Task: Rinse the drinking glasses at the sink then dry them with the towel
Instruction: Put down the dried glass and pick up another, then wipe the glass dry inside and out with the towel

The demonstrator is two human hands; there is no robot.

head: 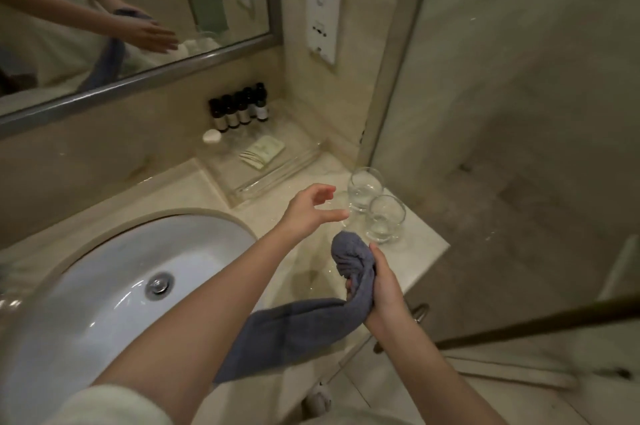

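Two clear drinking glasses stand upright on the marble counter, right of the sink: one farther back [365, 187] and one nearer [385, 218]. A third glass looks faintly visible just left of them, behind my fingers; I cannot tell for sure. My left hand [311, 208] hovers open just left of the glasses, fingers spread and loosely curved, holding nothing. My right hand [382, 286] grips a bunched blue-grey towel [294, 324], whose tail hangs across under my left forearm. The white oval sink [104, 286] lies at the lower left.
A clear tray [273, 168] behind my left hand holds several small dark bottles [239, 109], a white round item and packets. A mirror [138, 9] spans the wall above. A glass shower panel [502, 113] rises right of the counter edge. A wall socket plate hangs above the tray.
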